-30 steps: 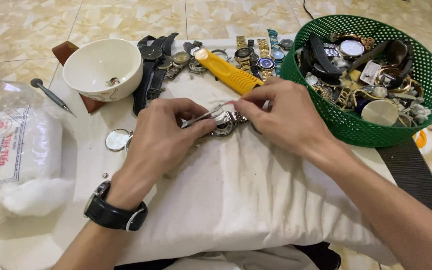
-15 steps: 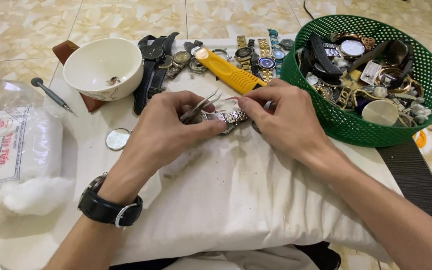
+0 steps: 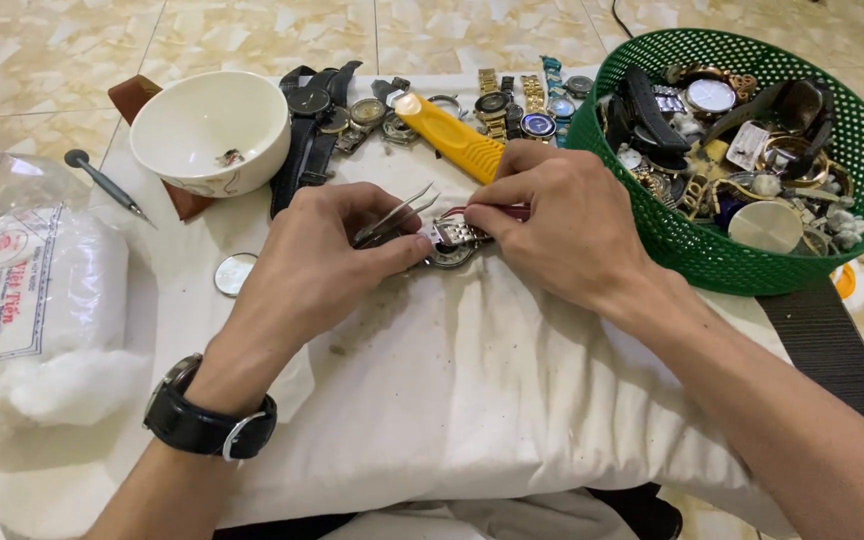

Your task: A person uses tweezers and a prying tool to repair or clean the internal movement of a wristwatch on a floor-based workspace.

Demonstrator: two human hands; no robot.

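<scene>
Gripping tweezers in our left hand, we pin the metal watch. Our right hand fingers pinch a red-handled tool against it.

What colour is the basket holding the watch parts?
Green, a perforated plastic basket; the head view shows it clearly.

Clear plastic bag of white cotton wool at 9 o'clock, on cloth edge, well apart from hands. Soft, pillow-shaped, open lower end spilling cotton. Rectangular white label on bag front, red print, red round emblem near top. No signs, no screens.
</scene>
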